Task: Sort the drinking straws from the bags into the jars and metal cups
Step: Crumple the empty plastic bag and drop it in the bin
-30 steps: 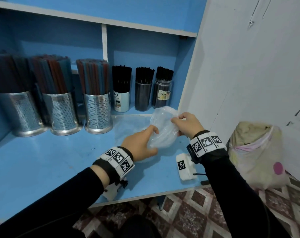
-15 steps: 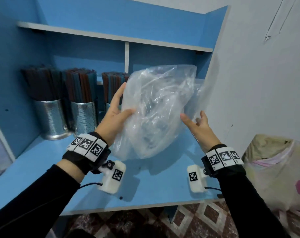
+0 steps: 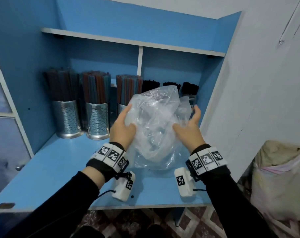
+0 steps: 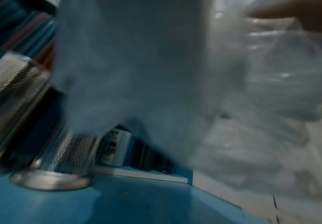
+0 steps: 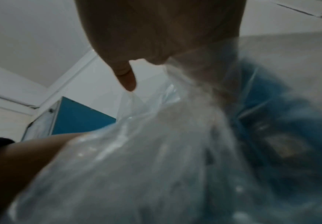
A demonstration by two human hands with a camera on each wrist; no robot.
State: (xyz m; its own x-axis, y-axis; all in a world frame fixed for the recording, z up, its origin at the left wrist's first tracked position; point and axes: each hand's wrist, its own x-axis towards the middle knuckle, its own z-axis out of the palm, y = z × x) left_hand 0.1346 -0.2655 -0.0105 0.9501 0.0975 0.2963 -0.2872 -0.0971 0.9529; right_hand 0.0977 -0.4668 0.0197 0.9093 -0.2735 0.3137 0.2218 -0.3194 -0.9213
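Note:
A crumpled clear plastic bag (image 3: 154, 127) hangs just above the blue shelf (image 3: 60, 169), squeezed between my two hands; I see no straws in it. My left hand (image 3: 123, 124) presses its left side with straight fingers, thumb across the front. My right hand (image 3: 188, 126) presses the right side, fingers spread and relaxed. Three perforated metal cups (image 3: 66, 117) of coloured straws stand at the back left, the third partly behind the bag. Jars of black straws (image 3: 190, 90) stand behind the bag. The right wrist view shows bag film (image 5: 156, 151) bunched under my palm.
A white wall (image 3: 257, 100) closes off the shelf on the right. A full beige sack (image 3: 279, 177) sits on the patterned floor at the right. An upper shelf board (image 3: 128, 42) runs overhead. The left wrist view shows a metal cup (image 4: 64, 159) close by.
The bag came up off the shelf and billowed out wide; now both hands have closed in on it and pressed it smaller and lower.

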